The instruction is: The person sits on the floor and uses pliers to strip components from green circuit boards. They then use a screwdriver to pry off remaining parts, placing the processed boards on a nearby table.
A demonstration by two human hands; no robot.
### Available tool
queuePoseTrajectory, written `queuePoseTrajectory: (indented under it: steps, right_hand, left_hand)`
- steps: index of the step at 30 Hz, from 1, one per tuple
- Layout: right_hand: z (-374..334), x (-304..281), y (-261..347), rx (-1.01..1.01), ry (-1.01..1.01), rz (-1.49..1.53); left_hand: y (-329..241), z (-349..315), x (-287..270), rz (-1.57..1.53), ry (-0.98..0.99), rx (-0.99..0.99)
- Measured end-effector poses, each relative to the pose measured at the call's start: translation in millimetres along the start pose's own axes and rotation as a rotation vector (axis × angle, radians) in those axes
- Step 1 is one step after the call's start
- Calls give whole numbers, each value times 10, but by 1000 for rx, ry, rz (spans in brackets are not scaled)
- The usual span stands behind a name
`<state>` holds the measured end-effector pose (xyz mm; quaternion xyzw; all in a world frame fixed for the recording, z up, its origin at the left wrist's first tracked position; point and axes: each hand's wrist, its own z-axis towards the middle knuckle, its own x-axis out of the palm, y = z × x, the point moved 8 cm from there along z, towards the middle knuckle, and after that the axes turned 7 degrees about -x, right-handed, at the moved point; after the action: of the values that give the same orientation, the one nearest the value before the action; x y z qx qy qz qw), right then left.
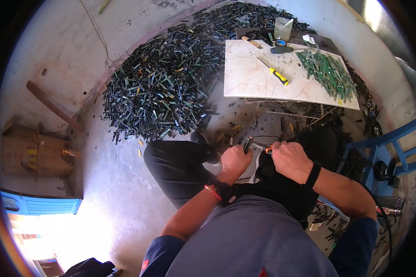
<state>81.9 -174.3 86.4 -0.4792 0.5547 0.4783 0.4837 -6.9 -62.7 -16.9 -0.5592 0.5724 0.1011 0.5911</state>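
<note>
Both hands meet close together over my lap, fingers closed. My left hand [235,160] grips a narrow dark green strip [248,144] that pokes up past the thumb. In my right hand [290,159] is a tool with an orange handle [269,150]; most of it is hidden by the fingers, so its kind is unclear. A small gap separates the two hands. Beyond them stands a low table with a white top [245,78]. On it lie a yellow-and-black screwdriver [278,77] and a heap of green circuit-board strips [326,74].
A large pile of dark strips [162,87] covers the floor ahead and left. The table's far side carries a plastic cup [283,29], blue tape [280,43] and a dark-handled tool [282,50]. A blue chair [379,152] stands right; a cardboard box [51,154] is at left.
</note>
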Motion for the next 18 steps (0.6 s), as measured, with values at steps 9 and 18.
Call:
queuePoseTrajectory:
  steps: [9, 18]
  right_hand:
    - [-87, -74, -92, 41, 227, 476]
    - [-172, 43, -77, 286, 171, 1632]
  left_hand:
    - [38, -317, -36, -963, 851, -204]
    - [-159, -418, -19, -1541, 972, -256]
